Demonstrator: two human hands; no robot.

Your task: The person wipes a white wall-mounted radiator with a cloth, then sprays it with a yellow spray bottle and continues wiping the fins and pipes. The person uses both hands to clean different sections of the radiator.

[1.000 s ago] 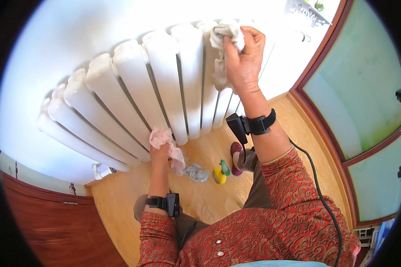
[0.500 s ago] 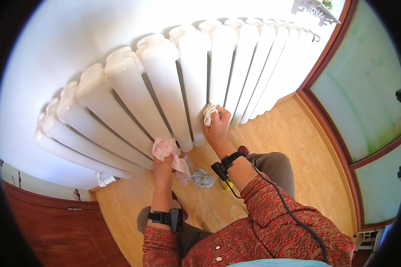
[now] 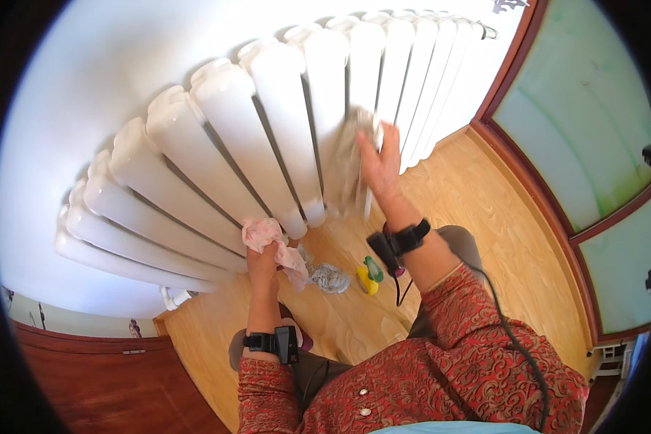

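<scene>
A white column radiator [image 3: 228, 108] stands against the wall before me. My left hand [image 3: 263, 269] is closed around a crumpled pink cloth [image 3: 291, 262], near the radiator's lower edge. In front of the columns, right of the middle, my right hand [image 3: 383, 163] grips a whitish cloth [image 3: 346, 163]. This cloth hangs down, smeared by motion, and covers the lower part of some columns. Below, on the floor, lies a crumpled grey bundle [image 3: 330, 278]; its material is unclear. Beside it is a small yellow and green object [image 3: 369, 275] whose kind I cannot make out.
Light wood flooring [image 3: 510, 210] runs under the radiator. A glazed panel with a reddish-brown frame [image 3: 579, 130] stands at the right. At the lower left is a reddish-brown wooden surface [image 3: 101, 376]. A white pipe fitting [image 3: 173, 297] sticks out below the radiator's left end.
My right hand has moved up and to the right, and its bunched cloth now hangs loose. The yellow and green object shows more fully. My left hand stays nearly in place with the pink cloth.
</scene>
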